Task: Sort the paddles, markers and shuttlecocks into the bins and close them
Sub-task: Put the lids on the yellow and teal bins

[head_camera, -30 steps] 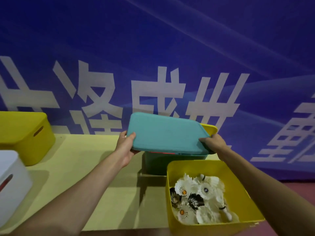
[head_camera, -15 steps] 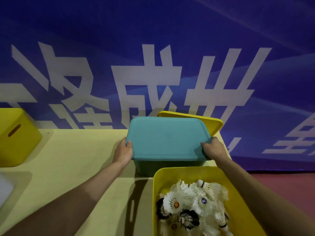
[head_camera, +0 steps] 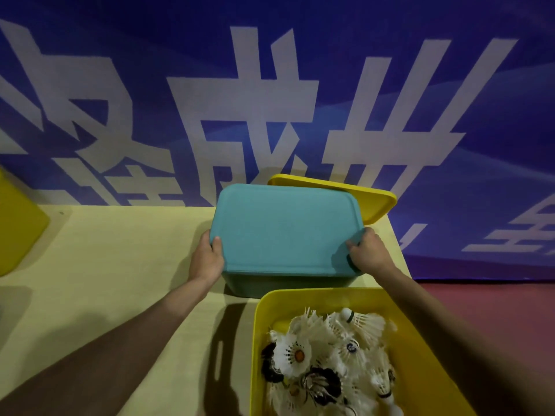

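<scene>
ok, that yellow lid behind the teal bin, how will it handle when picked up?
Probably stiff: the yellow lid shows flat, with straight edges, behind the teal bin. Likely light: it looks a thin sheet. Smooth surface may slip; grip the rim.

The teal lid (head_camera: 285,229) covers the teal bin (head_camera: 285,285), so the bin's inside is hidden; only its near wall shows. The left hand (head_camera: 208,259) and right hand (head_camera: 368,253) grip the lid's left and right edges, and most of their fingers are out of sight at the rim (a thumb tip shows on top). The far yellow lid (head_camera: 372,202) is largely hidden behind the teal bin. The near yellow bin (head_camera: 315,291) and its shuttlecocks (head_camera: 324,355), too tangled to count, run off the bottom edge. Another yellow bin (head_camera: 18,229) is cut by the left edge.
</scene>
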Tool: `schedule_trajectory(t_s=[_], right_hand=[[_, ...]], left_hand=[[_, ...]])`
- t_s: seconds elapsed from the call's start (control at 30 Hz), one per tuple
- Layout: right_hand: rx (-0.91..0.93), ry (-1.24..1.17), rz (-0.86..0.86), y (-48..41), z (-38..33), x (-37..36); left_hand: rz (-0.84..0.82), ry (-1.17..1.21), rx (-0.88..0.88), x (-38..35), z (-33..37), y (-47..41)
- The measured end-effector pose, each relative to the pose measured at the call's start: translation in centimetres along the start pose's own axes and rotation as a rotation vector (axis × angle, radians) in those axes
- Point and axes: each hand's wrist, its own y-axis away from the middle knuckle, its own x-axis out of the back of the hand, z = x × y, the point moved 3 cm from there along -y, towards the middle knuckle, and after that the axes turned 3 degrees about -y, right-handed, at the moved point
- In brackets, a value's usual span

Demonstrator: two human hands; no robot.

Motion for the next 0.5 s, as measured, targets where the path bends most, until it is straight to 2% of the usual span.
schedule_trajectory(t_s=[0.17,0.33,0.5], right_hand=[[0.004,-0.04,0.08,0.4,0.3,0.1],[-0.017,-0.207,0.16,0.9,0.3,0.7],[-0.013,-0.177,0.132,0.6,1.1,0.5]], left_hand=[[-0.025,-0.014,-0.023,0.0,-0.6,-1.0],[0.014,-0.035,-0.026,-0.6,-0.7,-1.1],[0.022,-0.034,-0.041,-1.0,-1.1,-1.6]])
